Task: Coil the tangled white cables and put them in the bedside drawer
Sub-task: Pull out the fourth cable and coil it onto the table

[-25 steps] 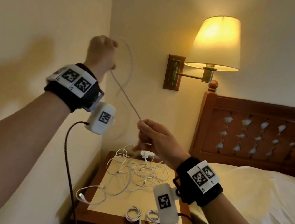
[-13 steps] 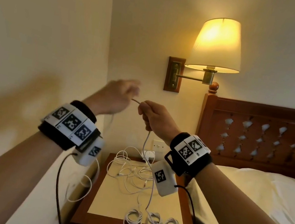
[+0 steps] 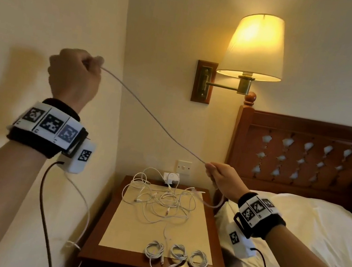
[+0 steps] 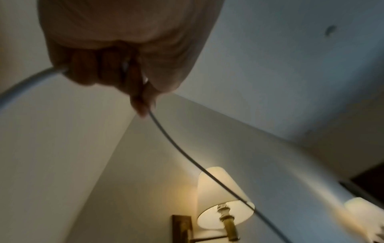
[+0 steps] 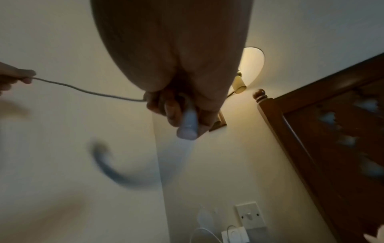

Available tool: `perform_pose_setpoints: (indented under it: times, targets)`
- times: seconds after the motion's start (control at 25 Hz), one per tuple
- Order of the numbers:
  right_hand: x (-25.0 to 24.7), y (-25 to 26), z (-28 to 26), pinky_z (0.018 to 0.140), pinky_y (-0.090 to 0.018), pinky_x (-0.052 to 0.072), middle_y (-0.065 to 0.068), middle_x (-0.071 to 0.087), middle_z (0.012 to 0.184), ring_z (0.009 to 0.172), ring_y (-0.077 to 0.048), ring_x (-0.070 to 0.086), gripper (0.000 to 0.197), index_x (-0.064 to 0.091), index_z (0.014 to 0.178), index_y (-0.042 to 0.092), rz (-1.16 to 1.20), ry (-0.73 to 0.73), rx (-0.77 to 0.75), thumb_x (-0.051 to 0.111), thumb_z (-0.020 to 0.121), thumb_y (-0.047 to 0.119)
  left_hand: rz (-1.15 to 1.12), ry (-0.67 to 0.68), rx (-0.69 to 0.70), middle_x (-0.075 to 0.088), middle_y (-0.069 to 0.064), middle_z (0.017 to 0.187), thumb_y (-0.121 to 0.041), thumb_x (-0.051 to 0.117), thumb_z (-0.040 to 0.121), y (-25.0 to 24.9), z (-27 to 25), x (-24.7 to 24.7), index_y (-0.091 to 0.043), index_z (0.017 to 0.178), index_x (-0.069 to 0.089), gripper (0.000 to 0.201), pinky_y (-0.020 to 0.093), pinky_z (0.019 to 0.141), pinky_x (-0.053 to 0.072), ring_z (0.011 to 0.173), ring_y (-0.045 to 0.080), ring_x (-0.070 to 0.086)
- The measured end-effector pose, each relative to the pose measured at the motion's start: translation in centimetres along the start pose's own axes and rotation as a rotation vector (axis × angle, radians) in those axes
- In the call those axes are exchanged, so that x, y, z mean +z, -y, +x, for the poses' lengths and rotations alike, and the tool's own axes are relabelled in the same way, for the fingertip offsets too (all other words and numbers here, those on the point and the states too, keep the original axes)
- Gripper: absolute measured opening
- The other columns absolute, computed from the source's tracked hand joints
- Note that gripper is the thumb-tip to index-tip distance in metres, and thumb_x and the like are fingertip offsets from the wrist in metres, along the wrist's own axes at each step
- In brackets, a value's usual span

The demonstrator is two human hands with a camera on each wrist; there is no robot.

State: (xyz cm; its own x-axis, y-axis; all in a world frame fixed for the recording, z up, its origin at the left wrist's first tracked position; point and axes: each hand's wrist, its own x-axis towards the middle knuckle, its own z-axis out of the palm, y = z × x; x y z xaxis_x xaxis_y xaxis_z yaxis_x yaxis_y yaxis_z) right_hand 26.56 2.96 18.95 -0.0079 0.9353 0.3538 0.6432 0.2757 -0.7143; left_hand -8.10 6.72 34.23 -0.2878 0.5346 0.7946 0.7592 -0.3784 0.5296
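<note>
While both hands [image 3: 74,74] stretch one cable [image 3: 150,115], three coils [image 3: 177,253] wait.

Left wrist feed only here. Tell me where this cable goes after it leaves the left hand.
Observer: The cable runs almost straight down to the right hand, which grips it.
Operator: Report which part of it that hand holds.
Observer: In the right wrist view, a white connector end pokes out past its fingers.
Operator: Count the finished coils.
Observer: Three coiled cables lie in a row at the front edge of the nightstand.
</note>
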Motion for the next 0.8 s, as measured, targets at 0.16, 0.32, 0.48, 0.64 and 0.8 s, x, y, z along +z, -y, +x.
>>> perform_pose_setpoints:
  times: [0.16,0.32,0.48,0.64,0.8]
  targets:
    - [0.4,0.7,0.8,0.048,-0.029,0.037,0.001,0.040,0.057,0.048,-0.012,0.036,0.032,0.053,0.075,0.014,0.155,-0.130,0.028,0.042,0.103,0.024,0.226,0.450,0.034,0.067,0.023,0.112,-0.032,0.057,0.096,-0.7,-2.9,1.7,0.001,0.108,0.069,0.037,0.040,0.093,0.047,0.107,0.038,0.060]
    - [1.6,5.7,1.8,0.050,-0.022,0.032,0.010,0.044,0.054,0.048,-0.005,0.037,0.034,0.057,0.071,0.021,0.035,-0.065,-0.142,0.044,0.102,0.029,-0.245,0.956,0.176,0.064,0.010,0.124,-0.028,0.047,0.101,-3.6,-10.5,7.1,-0.013,0.135,0.053,0.037,0.038,0.098,0.046,0.112,0.022,0.060]
    - [1.2,7.0,1.7,0.045,-0.017,0.029,0.011,0.040,0.051,0.044,-0.002,0.034,0.037,0.057,0.071,0.017,0.077,0.042,-0.134,0.043,0.103,0.030,-0.460,0.773,0.199,0.068,-0.008,0.080,-0.022,0.057,0.097,-3.4,-12.9,9.8,-0.017,0.092,0.070,0.015,0.021,0.070,0.047,0.072,-0.003,0.061]
    - [0.2,7.2,0.9,0.038,-0.020,0.021,0.005,0.030,0.055,0.043,-0.008,0.024,0.039,0.057,0.077,0.014,0.371,0.164,0.057,0.036,0.105,0.032,-0.421,0.548,0.250,0.072,-0.007,0.080,-0.015,0.068,0.090,-3.2,-11.1,10.0,-0.015,0.087,0.076,0.009,0.008,0.070,0.048,0.076,-0.001,0.065]
    - [-0.7,7.7,0.4,0.037,-0.017,0.023,0.006,0.029,0.055,0.041,-0.006,0.025,0.037,0.056,0.079,0.013,0.397,0.177,0.088,0.036,0.105,0.031,-0.363,0.455,0.201,0.071,-0.006,0.078,-0.013,0.069,0.088,-3.0,-9.7,9.6,-0.013,0.088,0.077,0.008,-0.004,0.065,0.039,0.071,-0.008,0.060]
